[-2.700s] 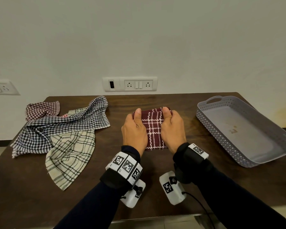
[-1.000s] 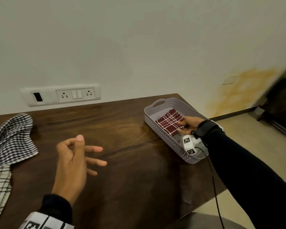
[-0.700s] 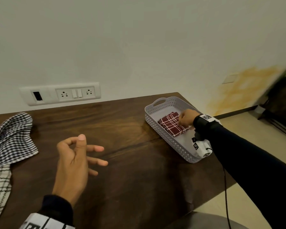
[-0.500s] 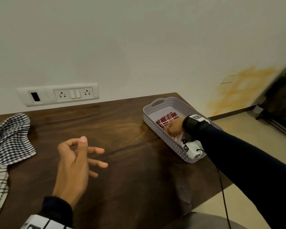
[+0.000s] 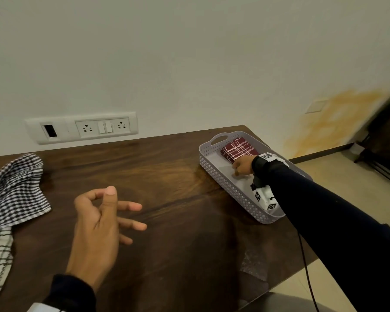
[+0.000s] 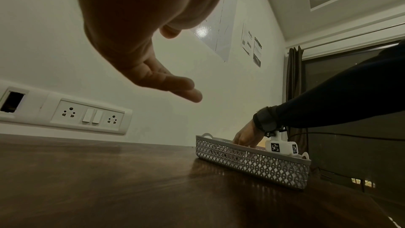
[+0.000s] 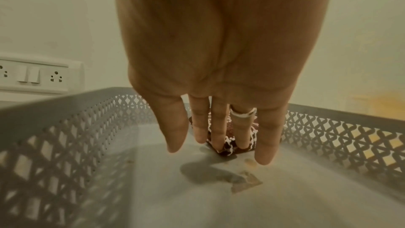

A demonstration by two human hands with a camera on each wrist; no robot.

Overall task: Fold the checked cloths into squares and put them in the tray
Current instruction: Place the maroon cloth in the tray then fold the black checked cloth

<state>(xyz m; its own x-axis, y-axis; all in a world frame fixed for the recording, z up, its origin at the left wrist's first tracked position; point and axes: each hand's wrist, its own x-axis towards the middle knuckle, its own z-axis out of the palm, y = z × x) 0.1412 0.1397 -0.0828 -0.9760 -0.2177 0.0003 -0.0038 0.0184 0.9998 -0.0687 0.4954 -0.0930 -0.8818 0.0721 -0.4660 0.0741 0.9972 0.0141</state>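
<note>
Folded maroon checked cloth (image 5: 239, 149) sits at the grey perforated plastic tray's (image 5: 225, 183) far end; right hand (image 5: 242, 166) fingers straight, empty. Left hand (image 5: 99, 228) relaxed, empty. Soft, light fabric; best pinched at corners.

Dark wooden table (image 5: 171, 199) with visible grain, set against a pale wall (image 5: 189, 52) — a white switch-and-socket panel (image 5: 81, 128) is mounted just above the table's far edge, with two sockets, two rocker switches between them and one open dark slot at its left end. Yellow-orange stain (image 5: 333, 122) low on the wall to the right, above a beige tiled floor (image 5: 351, 176). Left wrist view — papers (image 6: 255, 50) posted high on the wall, a dark curtain (image 6: 293, 93) hanging from a rod.
</note>
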